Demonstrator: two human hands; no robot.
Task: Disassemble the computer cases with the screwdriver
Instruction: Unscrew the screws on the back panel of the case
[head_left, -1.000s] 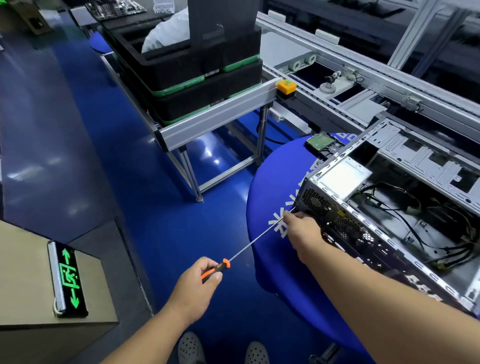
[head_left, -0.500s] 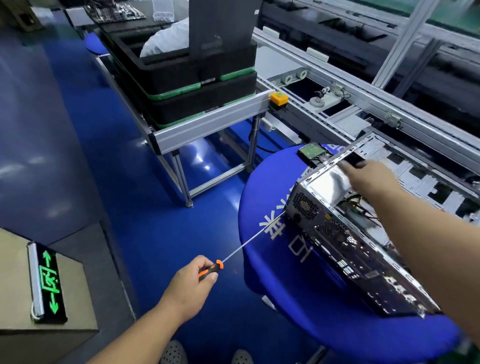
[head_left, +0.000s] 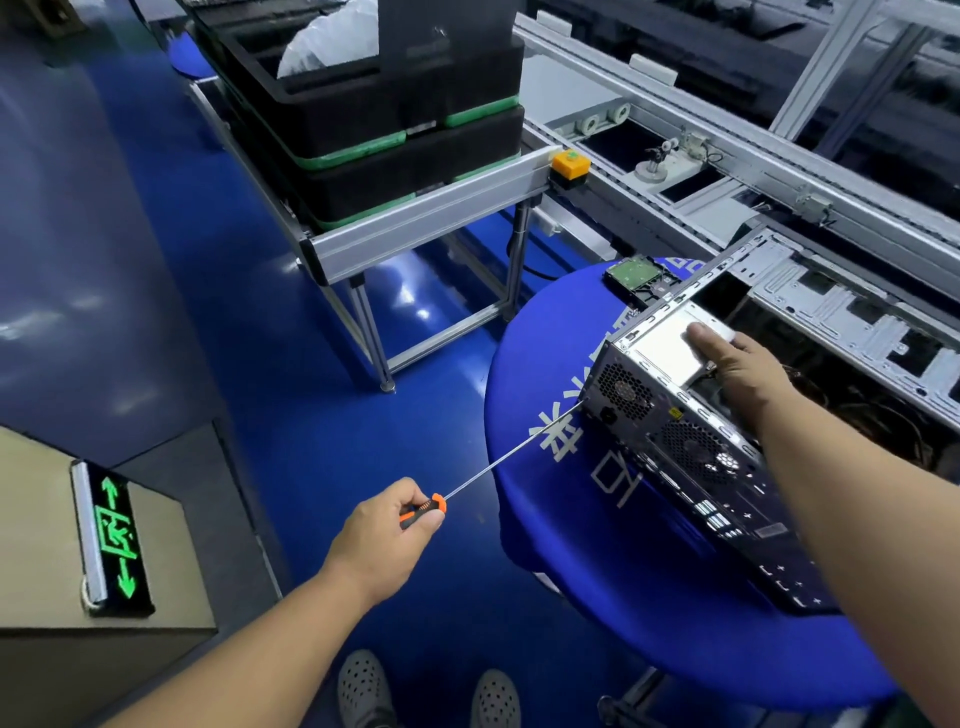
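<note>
Computer case (head_left: 691, 447): open-sided metal chassis, lying on the round table's blue cloth (head_left: 545, 374) at your right, its perforated rear panel with two fan grilles turned toward you. The near corner is lifted, so the case sits tilted on the cloth. Inside, a silver power supply box (head_left: 662, 345) sits at the rear corner, with dark cables running behind it.

Screwdriver (head_left: 498, 462): long thin shaft, orange and black handle. Its tip meets the lower left corner of the rear panel; the screw itself is too small to make out.

Your left hand (head_left: 387, 530): curled shut around the screwdriver handle, thumb along the top, arm reaching in from low in the frame.

Your right hand (head_left: 732, 358): laid flat, fingers spread, palm down on the silver box at the case's top edge — pressing on it, not grasping.

Hard drive (head_left: 639, 278): green circuit board up, lying on the cloth just beyond the case's far corner.

Second chassis frame (head_left: 841, 312): bare grey metal, beyond the case on the right.

Conveyor line (head_left: 727, 156): aluminium rails running diagonally behind the table, with a yellow push-button box (head_left: 570, 165) at the end of a side rack.

Black foam trays (head_left: 395, 130): stacked on that rack, green strips between the layers.

Green exit sign (head_left: 111, 540): lit, lying on a cardboard box at lower left.

Your shoes (head_left: 426, 693): grey, perforated — on the blue floor.
</note>
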